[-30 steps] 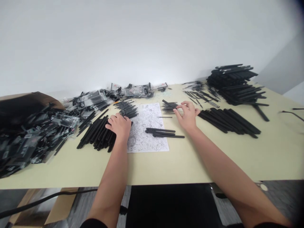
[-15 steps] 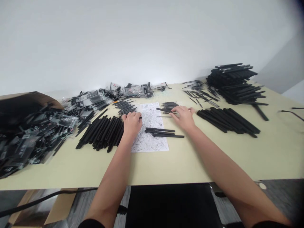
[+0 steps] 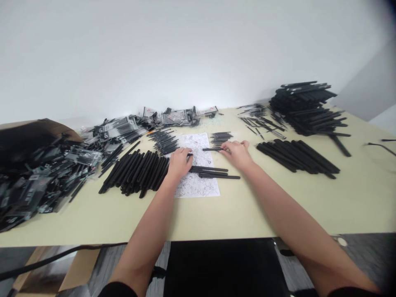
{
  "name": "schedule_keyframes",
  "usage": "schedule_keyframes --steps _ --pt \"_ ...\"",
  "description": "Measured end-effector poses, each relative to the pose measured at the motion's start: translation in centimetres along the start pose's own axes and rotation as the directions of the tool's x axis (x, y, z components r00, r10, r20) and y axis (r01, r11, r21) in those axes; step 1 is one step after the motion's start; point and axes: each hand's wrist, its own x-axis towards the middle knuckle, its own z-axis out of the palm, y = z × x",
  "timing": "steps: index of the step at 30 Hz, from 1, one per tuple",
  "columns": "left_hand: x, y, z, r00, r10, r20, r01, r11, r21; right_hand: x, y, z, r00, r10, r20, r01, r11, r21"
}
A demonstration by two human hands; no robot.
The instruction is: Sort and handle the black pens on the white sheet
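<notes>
Over a scribbled white sheet (image 3: 204,189), my left hand (image 3: 180,163) is closed around a black pen-like stick (image 3: 189,154), of which only a short end shows. To the right of it, my right hand (image 3: 236,153) pinches a thin black rod (image 3: 210,149) that points left, between fingertips and thumb. Whether a second, finer rod lies along it I cannot tell. Below the hands, several thick black pen-like sticks (image 3: 213,174) rest across the paper. A row of thin rods (image 3: 221,137) lies just beyond my right fingers, and another bundle of them (image 3: 165,141) sits behind my left hand.
A pile of thick black sticks (image 3: 136,173) is left of my left hand; another row (image 3: 297,157) lies at right, with a tall stack (image 3: 305,107) behind. Plastic packets (image 3: 34,185) heap up at far left. Loose thin rods (image 3: 261,123) lie at back right on the yellowish table (image 3: 216,220).
My left hand has shifted right over the paper, toward my right hand. The right hand has moved slightly left, and the separate rods at its fingertips now appear close together.
</notes>
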Motion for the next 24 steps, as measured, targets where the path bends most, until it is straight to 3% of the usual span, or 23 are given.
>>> schedule_keyframes --steps 5,8,12,15,24 --pt "0.1 -0.4 0.4 1.0 0.015 -0.003 -0.015 1.0 -0.027 0.1 -0.1 -0.1 1.0 0.02 -0.024 -0.017 0.995 0.1" --pt "0.1 -0.5 0.5 1.0 0.025 -0.017 -0.025 0.999 -0.032 0.2 -0.4 -0.2 0.997 0.034 -0.068 -0.016 0.969 0.247" --pt "0.1 -0.6 0.5 0.999 0.025 -0.039 -0.027 0.998 -0.054 0.0 -0.9 -0.5 0.994 0.055 -0.09 -0.004 0.876 0.482" --pt "0.1 -0.5 0.5 0.999 0.029 -0.041 -0.032 0.998 -0.053 -0.2 -1.4 -0.6 0.994 0.104 -0.034 -0.063 0.797 0.601" --pt "0.1 -0.2 0.3 0.999 0.054 -0.002 -0.054 0.998 -0.024 -0.1 -2.7 -0.1 0.981 0.191 0.018 -0.131 0.6 0.789"
